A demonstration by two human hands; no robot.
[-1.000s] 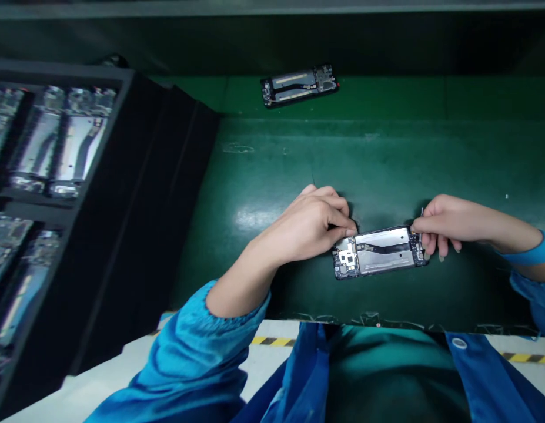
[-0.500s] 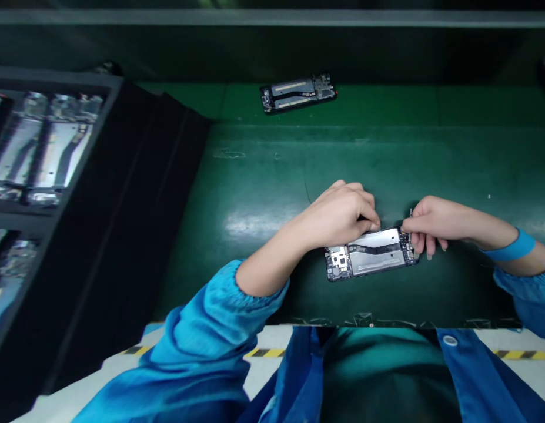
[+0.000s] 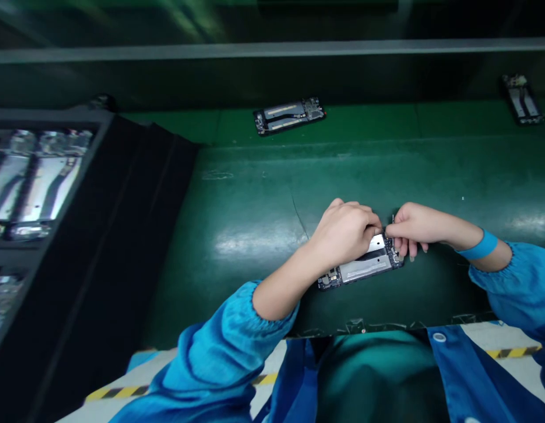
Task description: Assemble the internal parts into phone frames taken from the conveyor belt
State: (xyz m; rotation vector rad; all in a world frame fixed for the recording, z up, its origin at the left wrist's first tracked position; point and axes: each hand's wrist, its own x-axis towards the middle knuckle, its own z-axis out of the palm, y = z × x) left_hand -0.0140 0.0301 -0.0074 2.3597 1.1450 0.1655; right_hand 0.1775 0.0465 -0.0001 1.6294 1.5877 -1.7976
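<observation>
An opened phone chassis with a silver metal plate and exposed circuit board lies on the green work surface. My left hand lies over its upper middle with curled fingers pressing on it. My right hand pinches at the chassis's right end, fingers closed on a thin dark part that sticks up between the fingertips. The two hands almost touch above the plate.
A second opened phone lies at the back of the surface, a third at the far right. A black tray rack with several silver chassis stands on the left. A yellow-black floor stripe shows below.
My left hand slid rightward along the chassis from its left end toward my right hand. The chassis's left end is now uncovered. The view tilted, bringing the far-right phone into sight.
</observation>
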